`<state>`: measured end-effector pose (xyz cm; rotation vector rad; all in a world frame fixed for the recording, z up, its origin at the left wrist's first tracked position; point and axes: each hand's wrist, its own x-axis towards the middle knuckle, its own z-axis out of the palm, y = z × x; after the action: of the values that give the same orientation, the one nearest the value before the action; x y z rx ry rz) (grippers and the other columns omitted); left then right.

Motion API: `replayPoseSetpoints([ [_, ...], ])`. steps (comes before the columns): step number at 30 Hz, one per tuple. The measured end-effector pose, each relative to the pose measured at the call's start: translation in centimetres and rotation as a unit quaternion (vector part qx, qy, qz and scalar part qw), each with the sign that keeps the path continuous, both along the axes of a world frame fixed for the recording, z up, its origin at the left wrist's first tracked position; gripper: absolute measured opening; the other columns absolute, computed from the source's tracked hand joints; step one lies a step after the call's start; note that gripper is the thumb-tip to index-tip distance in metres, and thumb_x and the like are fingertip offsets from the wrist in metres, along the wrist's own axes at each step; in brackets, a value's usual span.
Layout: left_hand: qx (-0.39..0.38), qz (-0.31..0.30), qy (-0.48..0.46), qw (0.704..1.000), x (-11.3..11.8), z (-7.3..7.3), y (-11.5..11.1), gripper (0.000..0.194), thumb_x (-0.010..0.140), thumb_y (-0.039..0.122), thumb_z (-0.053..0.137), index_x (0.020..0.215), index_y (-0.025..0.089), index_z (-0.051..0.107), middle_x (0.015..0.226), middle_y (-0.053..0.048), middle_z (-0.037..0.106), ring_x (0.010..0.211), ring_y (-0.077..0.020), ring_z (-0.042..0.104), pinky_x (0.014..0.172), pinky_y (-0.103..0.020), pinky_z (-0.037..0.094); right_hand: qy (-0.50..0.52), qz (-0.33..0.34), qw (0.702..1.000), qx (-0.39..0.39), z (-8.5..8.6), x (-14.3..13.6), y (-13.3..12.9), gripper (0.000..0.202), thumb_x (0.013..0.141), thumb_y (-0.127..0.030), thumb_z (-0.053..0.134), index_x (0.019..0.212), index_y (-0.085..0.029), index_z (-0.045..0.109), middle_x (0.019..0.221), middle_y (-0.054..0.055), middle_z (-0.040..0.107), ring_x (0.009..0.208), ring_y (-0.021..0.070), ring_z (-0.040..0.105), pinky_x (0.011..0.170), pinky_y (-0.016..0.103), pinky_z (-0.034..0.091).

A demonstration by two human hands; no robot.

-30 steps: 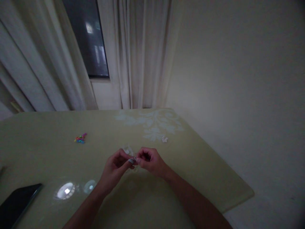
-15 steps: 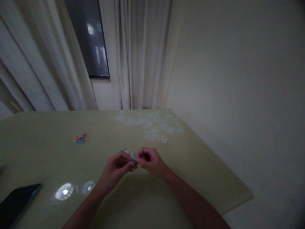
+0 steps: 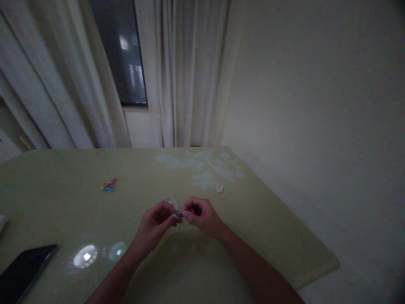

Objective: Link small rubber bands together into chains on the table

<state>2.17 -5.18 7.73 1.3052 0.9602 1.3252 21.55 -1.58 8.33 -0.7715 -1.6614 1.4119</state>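
Close together above the table, my left hand and my right hand are both closed in a pinch, fingertips almost touching. Between thumb and finger of the left is a small pale bluish piece, too small to name. What the right fingertips pinch is mostly hidden; a thin pale strand seems to run there. Just behind and below the fingers lies a clear crinkled plastic bag. A little white cluster of small pieces rests on the table beyond my right hand.
The pale green table carries a small heap of bright coloured pieces at left. A dark flat device lies near left, with a white object at the frame edge. Curtains and a wall stand behind and right.
The view has shifted slightly. My right fingertips have drawn a little away from the left ones; both hands stay pinched in nearly the same place.
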Motion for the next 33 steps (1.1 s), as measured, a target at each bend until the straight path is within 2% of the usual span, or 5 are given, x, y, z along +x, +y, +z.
replayPoseSetpoints([
  [12,0.006,-0.028,-0.028,0.999,0.20,0.15,-0.27,0.030,0.083,0.039,0.083,0.081,0.019,0.060,0.065,0.002,0.069,0.058,-0.0116,0.066,0.056,-0.021,0.053,-0.009,0.003,1.000,-0.004,-0.19,-0.11,0.02,0.033,0.081,-0.047,0.076,0.082,-0.017,0.063,0.064,-0.006,0.043,0.057,0.0091,0.035,0.052,0.024,0.028],
  [18,0.006,-0.043,-0.038,0.998,0.22,-0.34,-0.25,0.028,0.082,0.038,0.084,0.083,0.018,0.064,0.068,0.000,0.072,0.061,-0.0132,0.069,0.058,-0.021,0.054,0.004,0.023,1.000,-0.012,0.01,-0.22,-0.29,0.035,0.082,-0.049,0.076,0.083,-0.016,0.064,0.065,-0.006,0.045,0.057,0.0090,0.035,0.052,0.024,0.027],
  [23,0.016,-0.021,-0.003,1.000,0.22,-0.23,-0.09,0.030,0.082,0.041,0.083,0.101,0.019,0.075,0.081,-0.005,0.078,0.068,-0.0165,0.071,0.065,-0.027,0.059,-0.005,0.022,1.000,-0.013,0.07,-0.26,-0.28,0.037,0.082,-0.051,0.075,0.082,-0.016,0.065,0.064,-0.005,0.047,0.057,0.0091,0.037,0.053,0.024,0.028],
  [29,0.055,0.006,0.022,0.998,0.10,-0.33,0.15,0.020,0.081,0.037,0.085,0.086,0.019,0.078,0.078,-0.004,0.074,0.072,-0.0163,0.071,0.068,-0.024,0.057,-0.012,0.012,1.000,0.006,-0.29,-0.20,-0.11,0.034,0.082,-0.049,0.076,0.082,-0.016,0.066,0.064,-0.006,0.042,0.057,0.0090,0.035,0.052,0.024,0.026],
  [33,0.057,0.009,0.002,0.998,0.09,-0.14,0.03,0.021,0.081,0.036,0.085,0.082,0.019,0.073,0.088,-0.006,0.077,0.081,-0.0181,0.074,0.075,-0.026,0.059,-0.022,0.008,1.000,0.010,-0.49,-0.12,0.09,0.035,0.083,-0.049,0.077,0.085,-0.016,0.068,0.064,-0.006,0.044,0.058,0.0091,0.035,0.052,0.024,0.026],
])
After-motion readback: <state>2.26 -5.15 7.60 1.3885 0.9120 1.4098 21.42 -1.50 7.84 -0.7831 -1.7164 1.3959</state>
